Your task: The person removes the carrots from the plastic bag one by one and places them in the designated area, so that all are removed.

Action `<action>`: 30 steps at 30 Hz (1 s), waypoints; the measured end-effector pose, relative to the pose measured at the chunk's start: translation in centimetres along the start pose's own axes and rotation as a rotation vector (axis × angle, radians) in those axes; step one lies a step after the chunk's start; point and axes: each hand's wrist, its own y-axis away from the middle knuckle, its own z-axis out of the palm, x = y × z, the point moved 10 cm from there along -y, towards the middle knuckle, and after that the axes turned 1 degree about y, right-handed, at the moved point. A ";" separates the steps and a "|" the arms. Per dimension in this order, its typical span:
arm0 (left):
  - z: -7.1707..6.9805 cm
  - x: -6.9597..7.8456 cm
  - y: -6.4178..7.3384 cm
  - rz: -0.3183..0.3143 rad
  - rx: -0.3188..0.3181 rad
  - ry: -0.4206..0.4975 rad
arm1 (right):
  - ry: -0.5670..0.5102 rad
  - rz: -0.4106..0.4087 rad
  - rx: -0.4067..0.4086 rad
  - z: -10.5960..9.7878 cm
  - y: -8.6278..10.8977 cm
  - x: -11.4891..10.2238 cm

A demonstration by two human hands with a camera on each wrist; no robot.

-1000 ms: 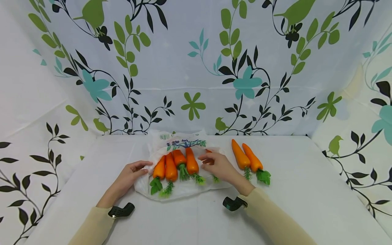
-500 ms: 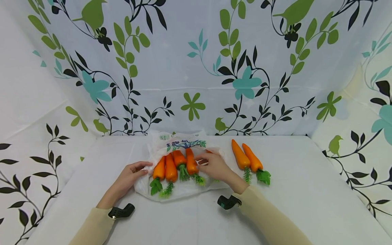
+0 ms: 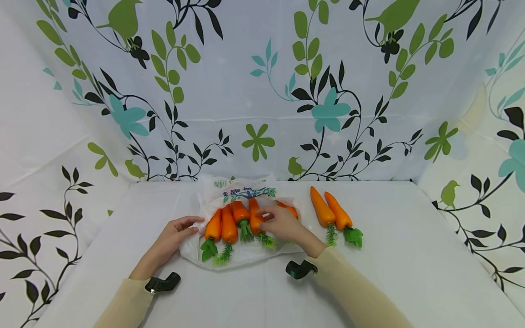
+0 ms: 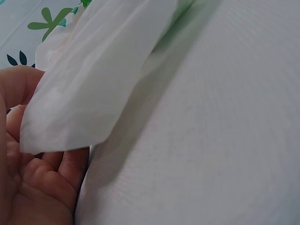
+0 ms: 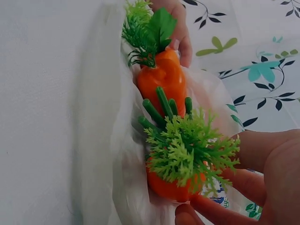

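Observation:
A white plastic bag (image 3: 254,258) with printed lettering and a tree lies on the table, several artificial carrots with green tops in its mouth. My left hand (image 3: 176,234) is at the bag's left edge; in the left wrist view the plastic passes between its thumb and curled fingers. My right hand (image 3: 284,224) grips an orange carrot (image 3: 255,214), the one right of the short-stemmed carrot (image 3: 239,212). In the right wrist view its fingers (image 5: 225,208) are around the frilly-topped carrot (image 5: 171,185). Another carrot (image 3: 289,208) shows partly behind the right hand.
Two more carrots, a longer one (image 3: 321,207) and a leafy-topped one (image 3: 338,212), lie to the right of the bag. A leaf-patterned cloth (image 3: 262,100) hangs behind the white table (image 3: 389,237).
My right hand has moved left from the partly covered carrot at the bag's right side to the carrot beside it. That rightmost carrot is more exposed now. The left hand has stayed put.

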 end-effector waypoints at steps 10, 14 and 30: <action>0.1 0.0 0.0 0.001 0.003 0.007 | 0.057 0.002 -0.040 1.2 -0.4 0.4; 0.0 0.1 0.0 0.005 0.004 0.004 | 0.051 -0.020 -0.049 1.7 -0.4 0.1; 0.1 0.1 0.0 0.001 -0.005 0.008 | -0.001 -0.003 -0.069 2.3 -0.9 0.6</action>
